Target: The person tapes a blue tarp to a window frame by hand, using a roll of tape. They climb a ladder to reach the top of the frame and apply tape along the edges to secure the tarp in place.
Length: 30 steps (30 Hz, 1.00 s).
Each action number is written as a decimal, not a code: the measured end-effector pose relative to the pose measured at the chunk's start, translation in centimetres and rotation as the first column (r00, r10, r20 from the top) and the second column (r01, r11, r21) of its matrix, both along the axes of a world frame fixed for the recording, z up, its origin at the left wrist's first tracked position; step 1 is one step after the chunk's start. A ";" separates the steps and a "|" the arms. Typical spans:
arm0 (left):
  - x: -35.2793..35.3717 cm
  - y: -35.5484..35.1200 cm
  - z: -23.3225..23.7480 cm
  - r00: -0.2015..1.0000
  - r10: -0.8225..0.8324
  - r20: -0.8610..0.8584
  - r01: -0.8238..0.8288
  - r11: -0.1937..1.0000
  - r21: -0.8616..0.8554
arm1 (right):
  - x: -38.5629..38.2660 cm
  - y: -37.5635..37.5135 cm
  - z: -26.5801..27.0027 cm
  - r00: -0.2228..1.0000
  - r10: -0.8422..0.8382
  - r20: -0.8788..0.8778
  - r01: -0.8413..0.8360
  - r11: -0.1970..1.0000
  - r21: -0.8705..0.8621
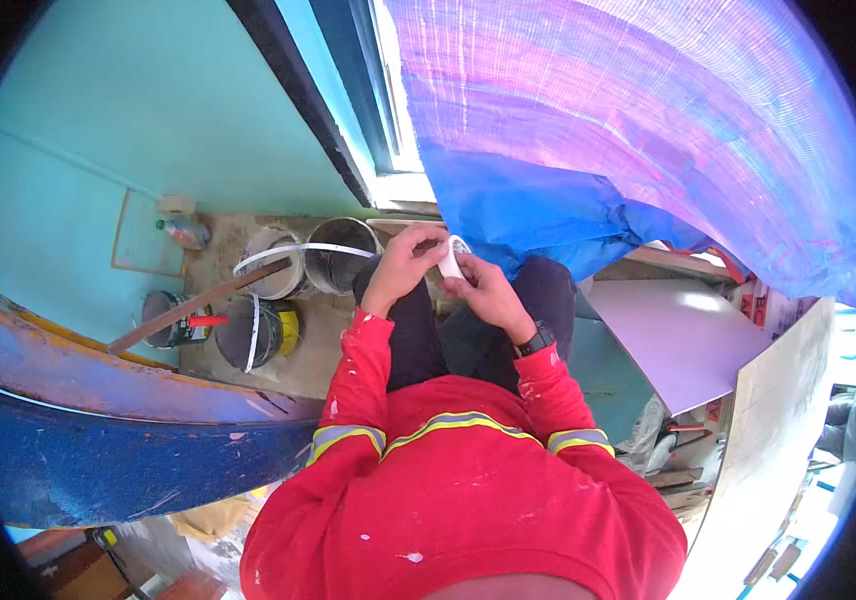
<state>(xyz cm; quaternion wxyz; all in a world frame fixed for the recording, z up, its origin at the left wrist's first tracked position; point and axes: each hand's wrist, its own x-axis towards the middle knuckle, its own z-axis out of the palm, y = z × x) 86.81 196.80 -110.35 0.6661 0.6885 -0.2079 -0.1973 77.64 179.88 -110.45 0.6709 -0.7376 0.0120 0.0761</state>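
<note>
Between my hands, above my knees, is a roll of white tape, seen partly edge-on. My right hand, with a dark watch at the wrist, pinches the roll from its lower right side. On the other side, my left hand has its fingers bent and closed at the roll's left edge. Its fingertips are partly hidden, so I cannot see whether they hold a loose tape end. Both forearms are in red sleeves spotted with white.
Several buckets stand on the floor to the left, with a wooden stick across them. A plastic bottle lies by the turquoise wall. Blue sheeting hangs ahead. Boards lean at the right.
</note>
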 end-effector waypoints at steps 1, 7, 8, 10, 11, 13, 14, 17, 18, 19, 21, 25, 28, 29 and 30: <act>0.3 0.1 -0.6 0.999 -0.023 0.039 0.023 1.000 0.014 | -0.1 0.0 0.2 1.000 0.012 -0.015 -0.012 1.000 0.010; 0.9 0.2 -0.1 0.988 -0.015 0.152 -0.007 0.990 0.139 | -0.1 -0.1 0.5 1.000 0.003 -0.006 -0.003 0.999 -0.035; 1.1 0.1 0.4 0.978 0.008 0.210 -0.048 0.981 0.188 | 0.2 -0.2 0.5 1.000 -0.023 0.006 0.023 0.997 -0.070; 1.1 -0.1 0.4 0.956 0.079 0.283 -0.143 0.967 0.213 | 1.0 -0.3 0.3 0.995 -0.081 0.051 0.088 0.984 -0.154; 1.2 -0.2 0.2 0.942 0.114 0.317 -0.191 0.956 0.223 | 1.6 -0.1 0.1 0.990 -0.114 0.085 0.129 0.971 -0.199; 2.6 -0.2 -0.6 0.869 0.134 0.477 -0.264 0.940 0.217 | 2.8 0.0 -0.4 0.981 -0.174 0.085 0.191 0.942 -0.277; 3.5 -0.3 -0.8 0.822 0.141 0.551 -0.300 0.930 0.210 | 3.6 0.0 -0.3 0.978 -0.203 0.053 0.209 0.927 -0.312; 7.6 -0.9 0.7 0.754 0.120 0.645 -0.334 0.917 0.220 | 6.0 0.5 -1.3 0.959 -0.280 0.030 0.267 0.869 -0.416; 9.8 -1.1 0.5 0.740 0.127 0.660 -0.368 0.898 0.239 | 7.2 0.5 -2.3 0.951 -0.305 0.043 0.290 0.844 -0.451; 11.8 -1.0 0.2 0.730 0.132 0.670 -0.400 0.878 0.262 | 8.4 0.8 -3.5 0.937 -0.331 0.110 0.344 0.821 -0.456; 15.6 -1.6 -0.2 0.689 0.113 0.716 -0.448 0.843 0.298 | 10.7 1.0 -4.2 0.929 -0.344 0.135 0.367 0.820 -0.438; 19.4 -3.2 -4.0 0.622 0.157 0.767 -0.590 0.738 0.327 | 15.8 0.9 -4.8 0.891 -0.351 0.288 0.449 0.584 -0.677; 20.6 -3.8 -9.2 0.694 0.372 0.616 -0.640 0.711 0.291 | 18.9 -0.4 -4.9 0.930 -0.275 0.243 0.351 0.471 -0.809; 19.4 -5.4 -9.6 0.728 0.666 0.163 -0.680 0.731 0.051 | 19.7 -0.7 -5.1 0.944 -0.241 0.224 0.313 0.448 -0.837; 19.0 -6.6 -10.2 0.627 0.686 -0.368 -0.770 0.619 -0.157 | 20.6 -1.1 -5.2 0.955 -0.220 0.201 0.279 0.428 -0.859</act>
